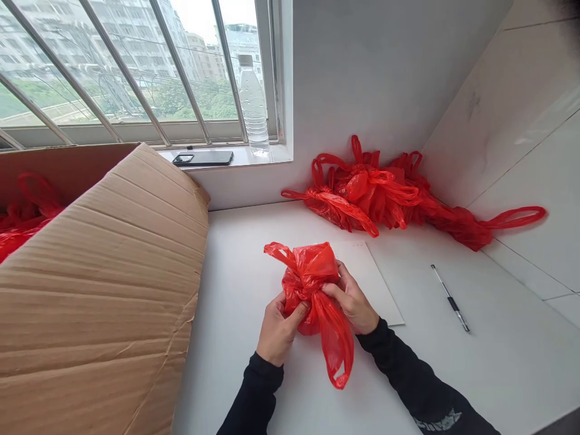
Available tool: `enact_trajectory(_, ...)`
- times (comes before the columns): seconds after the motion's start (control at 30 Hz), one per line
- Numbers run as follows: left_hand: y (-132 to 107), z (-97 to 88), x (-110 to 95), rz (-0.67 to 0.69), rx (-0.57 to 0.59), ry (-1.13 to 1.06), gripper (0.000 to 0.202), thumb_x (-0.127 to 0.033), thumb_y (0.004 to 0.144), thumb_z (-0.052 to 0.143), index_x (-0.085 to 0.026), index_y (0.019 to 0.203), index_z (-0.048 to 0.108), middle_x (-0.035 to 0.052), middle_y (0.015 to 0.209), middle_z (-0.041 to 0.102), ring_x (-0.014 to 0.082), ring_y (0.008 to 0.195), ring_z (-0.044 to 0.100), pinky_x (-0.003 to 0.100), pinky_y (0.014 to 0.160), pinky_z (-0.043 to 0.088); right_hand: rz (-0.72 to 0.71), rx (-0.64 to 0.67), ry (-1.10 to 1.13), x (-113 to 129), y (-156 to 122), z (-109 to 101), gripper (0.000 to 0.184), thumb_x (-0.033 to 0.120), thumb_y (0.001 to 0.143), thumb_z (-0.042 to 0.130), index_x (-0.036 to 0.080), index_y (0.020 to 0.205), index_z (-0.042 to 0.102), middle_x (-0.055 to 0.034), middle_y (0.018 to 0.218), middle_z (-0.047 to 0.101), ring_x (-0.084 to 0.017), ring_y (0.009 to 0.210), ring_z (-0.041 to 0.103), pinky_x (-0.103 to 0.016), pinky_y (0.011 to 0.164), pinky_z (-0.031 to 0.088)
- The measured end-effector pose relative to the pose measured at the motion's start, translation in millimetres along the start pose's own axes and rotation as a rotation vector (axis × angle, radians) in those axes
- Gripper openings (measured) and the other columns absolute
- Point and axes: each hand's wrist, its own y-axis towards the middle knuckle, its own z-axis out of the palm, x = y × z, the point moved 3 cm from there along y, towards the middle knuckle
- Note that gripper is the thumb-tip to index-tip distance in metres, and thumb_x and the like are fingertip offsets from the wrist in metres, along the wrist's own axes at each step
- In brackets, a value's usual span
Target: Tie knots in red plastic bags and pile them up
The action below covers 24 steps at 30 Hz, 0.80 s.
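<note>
Between my two hands is a red plastic bag [312, 275], bunched up and knotted in the middle. One handle loop sticks out to the upper left, and the other hangs down toward me. My left hand [281, 329] grips the bag's lower left side, thumb near the knot. On the right side, my right hand [351, 299] closes around it, thumb pressed close to the knot. The bag is held over a white table [240, 260], and what it contains, if anything, cannot be made out.
A large open cardboard box [113, 290] with red bags inside stands at left. Several bundled red bags [367, 187] lie against the wall. A pen [451, 299] and white paper [378, 290] rest on the table. The windowsill holds a phone [203, 158] and a water bottle [254, 109].
</note>
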Motion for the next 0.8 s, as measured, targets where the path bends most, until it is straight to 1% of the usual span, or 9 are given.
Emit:
enact_trajectory(0.13,0.5,-2.0,3.3,0.037,-0.044,0.011,0.028,-0.036,0.076,0.077,-0.017,0.095,0.072,0.0042,0.084,0.074,0.0219,0.079,0.067,0.029,0.069,0.051,-0.016,0.031,-0.013,-0.5,1.1,0.6,0.028,0.035,0.085,0.069,0.026,0.107,0.055,-0.0025,0.105,0.065,-0.021,0.096,0.062,-0.035,0.089,0.050)
enact_trajectory(0.23,0.6,-8.5,6.5,0.007,-0.157,0.010,0.028,-0.042,0.076,0.076,-0.016,0.084,0.072,0.0025,0.074,0.072,0.0182,0.068,0.064,0.027,0.062,0.048,-0.024,0.015,-0.017,-2.5,2.4,-2.0,0.030,0.032,0.082,0.073,0.025,0.106,0.057,-0.0031,0.105,0.067,-0.022,0.100,0.062,-0.037,0.091,0.049)
enact_trajectory(0.3,0.4,-12.1,6.6,-0.018,-0.207,0.019,0.031,-0.046,0.078,0.073,-0.015,0.081,0.071,0.0025,0.070,0.071,0.0175,0.065,0.063,0.025,0.057,0.046,-0.044,-0.008,-0.038,-3.0,2.8,-4.0,0.033,0.029,0.079,0.075,0.024,0.108,0.059,-0.0040,0.109,0.068,-0.024,0.104,0.062,-0.039,0.094,0.049)
enact_trajectory(0.33,0.4,-12.3,5.4,-0.015,-0.197,0.031,0.031,-0.046,0.078,0.073,-0.015,0.083,0.071,0.0029,0.072,0.072,0.0180,0.068,0.064,0.025,0.058,0.046,-0.049,-0.016,-0.044,-3.1,2.8,-4.7,0.035,0.027,0.078,0.075,0.024,0.109,0.060,-0.0044,0.111,0.068,-0.025,0.105,0.062,-0.040,0.095,0.048)
enact_trajectory(0.4,0.3,-9.9,1.1,0.026,-0.123,0.057,0.031,-0.042,0.078,0.074,-0.017,0.095,0.071,0.0042,0.084,0.074,0.0200,0.078,0.066,0.026,0.068,0.050,-0.050,-0.020,-0.036,-3.0,2.6,-5.5,0.037,0.025,0.078,0.075,0.024,0.112,0.060,-0.0043,0.113,0.068,-0.025,0.105,0.062,-0.041,0.094,0.050)
enact_trajectory(0.5,-0.4,-5.4,-4.1,0.082,-0.050,0.059,0.040,-0.035,0.077,0.077,-0.019,0.112,0.067,0.0059,0.100,0.074,0.0219,0.089,0.067,0.030,0.080,0.052,-0.050,0.029,-0.051,-1.6,2.6,-4.3,0.036,0.023,0.078,0.076,0.025,0.111,0.062,-0.0036,0.110,0.069,-0.026,0.102,0.064,-0.040,0.091,0.052)
enact_trajectory(0.6,-0.8,-5.1,-3.2,0.079,-0.107,0.032,0.036,-0.035,0.079,0.075,-0.017,0.109,0.068,0.0063,0.096,0.075,0.0224,0.086,0.068,0.029,0.075,0.053,-0.080,0.099,-0.107,0.9,2.8,-1.6,0.032,0.022,0.077,0.076,0.024,0.106,0.064,-0.0030,0.104,0.070,-0.026,0.099,0.064,-0.040,0.089,0.052)
enact_trajectory(0.7,-1.8,-4.2,-0.6,0.073,-0.135,0.044,0.032,-0.037,0.080,0.073,-0.016,0.104,0.070,0.0064,0.093,0.075,0.0226,0.086,0.068,0.030,0.075,0.052,-0.108,0.090,-0.114,2.2,2.2,-1.0,0.033,0.022,0.079,0.073,0.024,0.110,0.062,-0.0032,0.108,0.068,-0.026,0.104,0.062,-0.041,0.094,0.049)
enact_trajectory(0.8,-2.8,-2.7,2.1,0.045,-0.134,0.074,0.031,-0.041,0.082,0.070,-0.015,0.098,0.072,0.0066,0.091,0.076,0.0233,0.084,0.069,0.030,0.072,0.052,-0.070,0.077,-0.075,-0.7,1.3,-1.0,0.031,0.027,0.083,0.071,0.024,0.112,0.062,-0.0042,0.110,0.067,-0.026,0.106,0.061,-0.043,0.097,0.048)
